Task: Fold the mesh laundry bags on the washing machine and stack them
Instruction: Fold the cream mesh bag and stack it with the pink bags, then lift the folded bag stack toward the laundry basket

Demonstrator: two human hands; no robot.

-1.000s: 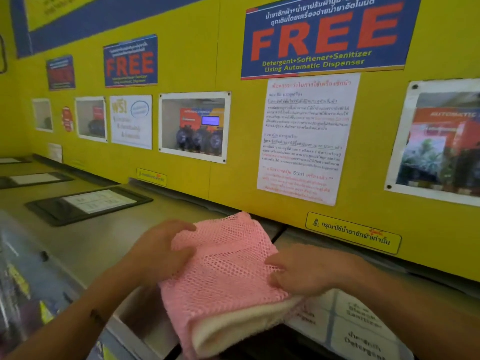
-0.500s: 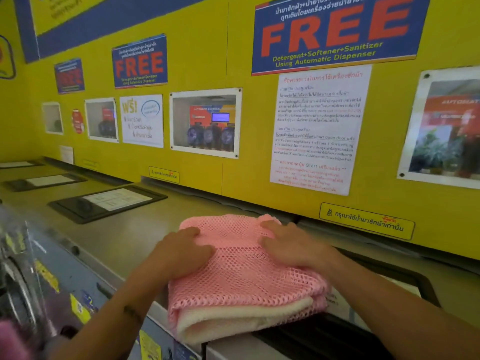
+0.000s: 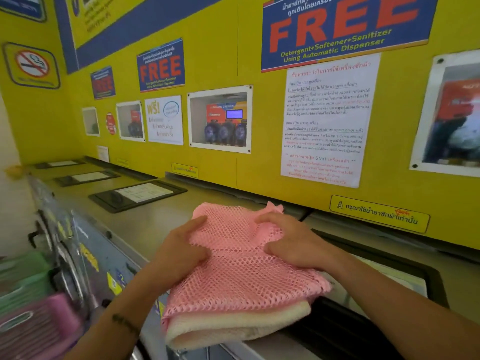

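A folded pink mesh laundry bag (image 3: 241,279) lies on top of a folded cream-white mesh bag (image 3: 233,327), both stacked at the front edge of the washing machine top (image 3: 155,224). My left hand (image 3: 181,252) grips the pink bag's left side, fingers pinching the mesh. My right hand (image 3: 288,242) grips its right side, bunching the mesh into a ridge between the two hands. The far corner of the pink bag sticks up near the wall.
A yellow wall (image 3: 259,165) with posters rises right behind the machines. Black detergent lids (image 3: 137,194) sit in the machine tops to the left and one (image 3: 405,271) under my right arm. Pink and green baskets (image 3: 39,326) stand low at the left.
Both hands went from lying flat on the pink bag to pinching it, and the mesh between them has bunched up. The view shifted right and down.
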